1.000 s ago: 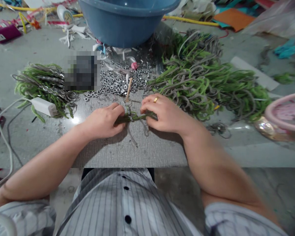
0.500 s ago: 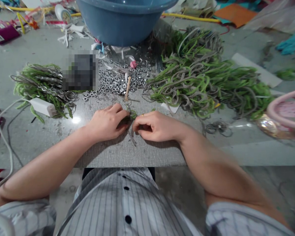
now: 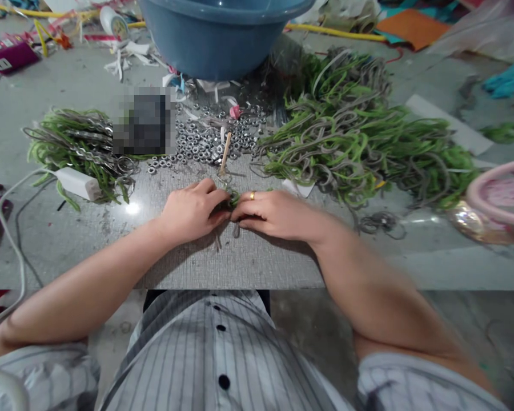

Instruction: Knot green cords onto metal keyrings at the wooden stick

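Right there, on the basin's (image 3: 218,54) near side, left hand (image 3: 195,211) and right hand (image 3: 278,214) pinched the cord (image 3: 233,198) between them, fingers narrow! Working it together seemed the step; next apparently called for a steady grip.

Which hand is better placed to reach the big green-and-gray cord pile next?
The right hand, most likely: the cord pile lies just beyond it and to its right, while the left hand sits farther away. Both seem to pinch the green cord, so neither looks free.
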A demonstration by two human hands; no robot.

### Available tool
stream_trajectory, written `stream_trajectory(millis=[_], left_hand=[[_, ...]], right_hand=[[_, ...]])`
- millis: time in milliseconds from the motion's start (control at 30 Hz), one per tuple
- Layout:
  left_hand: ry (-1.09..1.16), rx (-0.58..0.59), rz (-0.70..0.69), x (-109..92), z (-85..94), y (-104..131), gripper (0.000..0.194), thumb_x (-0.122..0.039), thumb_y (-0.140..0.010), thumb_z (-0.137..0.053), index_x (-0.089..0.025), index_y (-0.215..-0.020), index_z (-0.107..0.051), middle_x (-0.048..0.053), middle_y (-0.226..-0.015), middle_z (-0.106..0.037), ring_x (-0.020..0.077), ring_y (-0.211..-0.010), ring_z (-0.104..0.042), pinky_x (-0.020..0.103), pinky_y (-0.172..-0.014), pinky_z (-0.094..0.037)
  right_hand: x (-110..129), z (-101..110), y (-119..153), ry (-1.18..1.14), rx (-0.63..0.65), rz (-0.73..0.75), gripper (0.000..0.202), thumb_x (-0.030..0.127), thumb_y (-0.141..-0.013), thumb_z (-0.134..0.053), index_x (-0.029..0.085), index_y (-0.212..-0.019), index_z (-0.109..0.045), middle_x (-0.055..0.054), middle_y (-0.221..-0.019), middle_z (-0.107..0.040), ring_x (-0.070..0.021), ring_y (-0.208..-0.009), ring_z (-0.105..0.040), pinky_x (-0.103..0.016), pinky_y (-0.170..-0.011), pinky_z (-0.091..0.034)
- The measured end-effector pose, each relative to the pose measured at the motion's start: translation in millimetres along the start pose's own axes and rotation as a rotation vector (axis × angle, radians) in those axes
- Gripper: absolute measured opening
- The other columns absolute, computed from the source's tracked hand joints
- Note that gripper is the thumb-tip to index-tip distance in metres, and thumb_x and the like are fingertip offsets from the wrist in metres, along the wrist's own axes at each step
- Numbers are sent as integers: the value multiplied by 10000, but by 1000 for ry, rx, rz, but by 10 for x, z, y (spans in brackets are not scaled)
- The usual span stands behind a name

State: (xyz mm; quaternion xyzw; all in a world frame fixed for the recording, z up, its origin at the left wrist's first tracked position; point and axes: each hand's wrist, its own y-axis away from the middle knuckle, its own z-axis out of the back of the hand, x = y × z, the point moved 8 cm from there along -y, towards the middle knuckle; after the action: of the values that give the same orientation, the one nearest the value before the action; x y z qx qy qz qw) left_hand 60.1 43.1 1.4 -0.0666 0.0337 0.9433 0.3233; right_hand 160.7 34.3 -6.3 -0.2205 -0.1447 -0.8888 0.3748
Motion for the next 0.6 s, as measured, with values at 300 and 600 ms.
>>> stream_trajectory(millis=[300,600], left_hand=[[-21,-25,-26,-31,-44,-39,230,-361,-913,-525,-222,-1012,-680,51,-957,-634,192,-766,-653,269,-574,-421],[-5,-17,-29,-2,-43,-41,256,-366,-916,-525,-201,-1025,-687,67,-993,-650,201,-792,-667,269,-603,-443]], right_hand=[[97,45,-1,-15,-143,80,144,237,-914,-500,182,-861,-622,-55,-916,-647,-159,-767,-592,-275,-680,-397],[-125,187,-9,-195,-446,-95,106,248,-879,-531,196,-847,-617,-21,-784,-681,-137,-670,-571,-258,-634,-390]])
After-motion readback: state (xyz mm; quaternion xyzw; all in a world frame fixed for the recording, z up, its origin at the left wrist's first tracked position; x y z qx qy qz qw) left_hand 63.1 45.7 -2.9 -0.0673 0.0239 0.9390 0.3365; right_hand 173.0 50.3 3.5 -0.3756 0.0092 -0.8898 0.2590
